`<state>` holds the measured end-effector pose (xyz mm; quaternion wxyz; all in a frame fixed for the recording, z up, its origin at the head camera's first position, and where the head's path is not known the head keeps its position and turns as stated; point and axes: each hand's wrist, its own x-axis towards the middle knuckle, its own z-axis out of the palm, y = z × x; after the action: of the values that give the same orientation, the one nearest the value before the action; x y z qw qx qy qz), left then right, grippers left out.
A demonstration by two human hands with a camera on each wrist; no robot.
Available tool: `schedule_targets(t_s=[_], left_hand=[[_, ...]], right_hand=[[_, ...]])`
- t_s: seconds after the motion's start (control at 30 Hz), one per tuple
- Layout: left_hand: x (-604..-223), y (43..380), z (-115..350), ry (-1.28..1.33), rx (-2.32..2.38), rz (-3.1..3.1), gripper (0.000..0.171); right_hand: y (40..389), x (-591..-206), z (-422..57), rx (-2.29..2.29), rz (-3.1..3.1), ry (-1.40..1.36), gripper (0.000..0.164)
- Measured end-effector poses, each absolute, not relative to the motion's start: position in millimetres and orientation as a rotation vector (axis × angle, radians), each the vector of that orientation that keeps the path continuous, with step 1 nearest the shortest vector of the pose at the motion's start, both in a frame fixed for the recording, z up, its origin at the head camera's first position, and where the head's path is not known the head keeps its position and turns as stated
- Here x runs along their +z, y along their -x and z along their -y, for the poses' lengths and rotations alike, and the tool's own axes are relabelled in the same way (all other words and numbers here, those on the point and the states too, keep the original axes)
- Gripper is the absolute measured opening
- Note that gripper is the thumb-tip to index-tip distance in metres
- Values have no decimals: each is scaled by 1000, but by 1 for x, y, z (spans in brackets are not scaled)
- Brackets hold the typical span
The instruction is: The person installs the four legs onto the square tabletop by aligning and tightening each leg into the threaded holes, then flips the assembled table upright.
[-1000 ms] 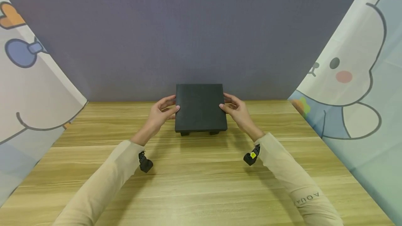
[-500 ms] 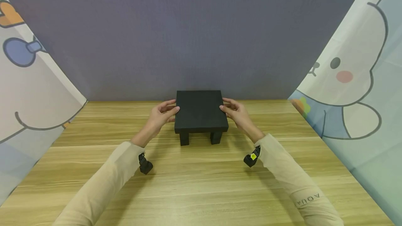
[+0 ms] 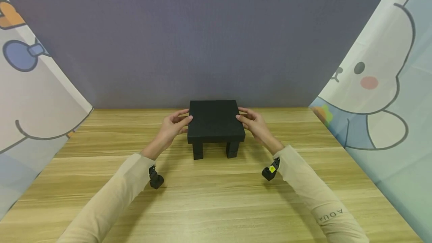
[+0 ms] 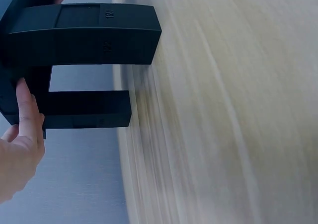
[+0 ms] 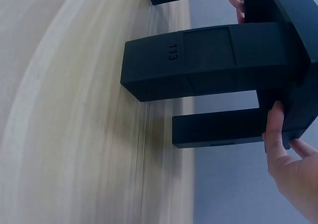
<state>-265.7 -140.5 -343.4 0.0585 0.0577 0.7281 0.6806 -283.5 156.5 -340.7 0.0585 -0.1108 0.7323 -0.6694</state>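
A small black square-topped table (image 3: 216,121) stands level between the two hands, its front legs (image 3: 197,150) pointing down. My left hand (image 3: 167,131) grips its left edge, thumb on the top and fingers at the side and underneath. On the right edge, my right hand (image 3: 258,128) holds it in the same way. The left wrist view shows a thick leg (image 4: 104,37) with embossed numbers above the wood, while another leg (image 5: 198,60) in the right wrist view bears the number 113. Whether the feet touch the surface, I cannot tell.
The wooden tabletop (image 3: 212,198) stretches around the black table. Close behind rises a grey-purple panel (image 3: 209,40). Cartoon-printed curtains flank the left side (image 3: 37,96) and the right side (image 3: 381,85). A small black wrist camera (image 3: 269,172) sits at the right sleeve.
Held throughout, the black table has tipped from facing me to nearly level and its back edge has dropped. More of its front legs shows. Both hands have shifted slightly.
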Motion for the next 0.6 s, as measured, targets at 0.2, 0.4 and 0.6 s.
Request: schedule_targets(t_s=[0.2,0.4,0.6], left_hand=[[-345,266,142,-201,2064,-2181,54],[-345,267,148,-248,2009,-2188,50],[-339,265,163,-336,1908,-2273,53]], right_hand=[[284,-340,-161,-1985,-2211,353,49],[286,-338,-169,-1924,-2279,411,46],[288,-333,-182,-1866,-2375,517,46]])
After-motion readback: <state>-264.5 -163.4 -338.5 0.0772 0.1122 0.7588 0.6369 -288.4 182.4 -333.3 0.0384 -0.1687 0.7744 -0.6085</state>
